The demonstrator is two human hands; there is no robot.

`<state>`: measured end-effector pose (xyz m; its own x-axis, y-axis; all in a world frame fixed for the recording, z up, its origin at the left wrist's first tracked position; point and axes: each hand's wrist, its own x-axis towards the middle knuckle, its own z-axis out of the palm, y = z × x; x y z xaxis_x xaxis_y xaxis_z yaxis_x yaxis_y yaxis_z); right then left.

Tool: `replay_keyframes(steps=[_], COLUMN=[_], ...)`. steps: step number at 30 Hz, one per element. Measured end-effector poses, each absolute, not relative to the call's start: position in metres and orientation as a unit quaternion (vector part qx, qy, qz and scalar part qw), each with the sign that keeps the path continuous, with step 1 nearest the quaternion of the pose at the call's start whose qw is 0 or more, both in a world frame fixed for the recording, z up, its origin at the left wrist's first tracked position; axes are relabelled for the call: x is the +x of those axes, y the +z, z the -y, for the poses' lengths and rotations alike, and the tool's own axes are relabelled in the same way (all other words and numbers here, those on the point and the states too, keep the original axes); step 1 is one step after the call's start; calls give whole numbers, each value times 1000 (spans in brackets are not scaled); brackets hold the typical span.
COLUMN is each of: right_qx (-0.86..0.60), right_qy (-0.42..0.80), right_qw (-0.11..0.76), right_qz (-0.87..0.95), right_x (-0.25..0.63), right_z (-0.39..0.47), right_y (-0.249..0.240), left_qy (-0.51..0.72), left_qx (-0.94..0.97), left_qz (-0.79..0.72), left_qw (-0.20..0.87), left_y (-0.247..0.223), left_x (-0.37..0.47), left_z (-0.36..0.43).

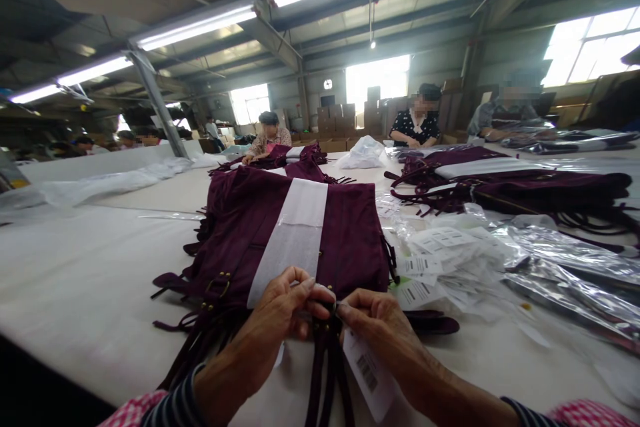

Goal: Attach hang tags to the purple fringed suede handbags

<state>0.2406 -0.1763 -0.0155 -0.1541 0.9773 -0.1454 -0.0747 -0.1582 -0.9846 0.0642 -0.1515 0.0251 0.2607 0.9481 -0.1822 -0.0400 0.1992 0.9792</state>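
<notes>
A dark purple fabric bag [350, 233] lies on the table in front of me, a white paper band [295, 227] across its middle. At its near edge, where the long purple straps [320, 373] hang down, my left hand [287, 303] is closed in a pinch. Its fingertips meet those of my right hand [377, 320], also pinched. Whatever small piece lies between the fingertips is mostly hidden. A white hang tag [367, 373] with a barcode dangles just under my right fingers. Brass-coloured buckles and studs [219, 285] show on the bag's left side.
Clear plastic bags [565, 280] and loose printed labels [425, 267] lie to the right. More purple bags [525, 180] are piled behind them. Crumpled plastic [100, 180] runs along the left. Several people work across the table, one in a dotted top [415, 127].
</notes>
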Motion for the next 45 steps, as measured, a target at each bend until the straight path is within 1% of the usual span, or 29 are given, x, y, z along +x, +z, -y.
replay_keyframes(steps=[4,9,12,16,20,23,25,29,33,39,42,45], right_qx=[-469,-412,-386,-363,-296,-244,-270,-383,-401,-365,-364,-366], right_qy=[593,649,686,695,720,735,708,616,574,592,600,599], right_qw=[448,444,427,412,400,368,367,373,330,201,156,111], right_qz=[477,460,446,464,484,515,539,578,633,690,695,703], right_x=[240,252,264,272,272,270,268,263,263,262,262,264], right_z=[176,184,193,195,184,176,171,156,134,111,102,94], right_y=[-16,-12,-8,-6,0,10,16,21,29,53,58,58], left_qy=[431,432,464,504,538,555,558,576,590,624,651,678], left_qx=[484,493,466,393,368,358,347,321,327,307,289,303], left_qz=[-435,-407,-379,-342,-302,-283,-284,-286,-290,-307,-358,-410], left_qw=[626,636,651,689,696,696,698,695,679,649,603,529], left_y=[25,27,28,28,24,18,13,7,6,8,6,2], left_x=[67,69,64,59,59,60,61,65,74,92,99,104], left_z=[159,162,160,158,157,156,154,151,154,162,162,157])
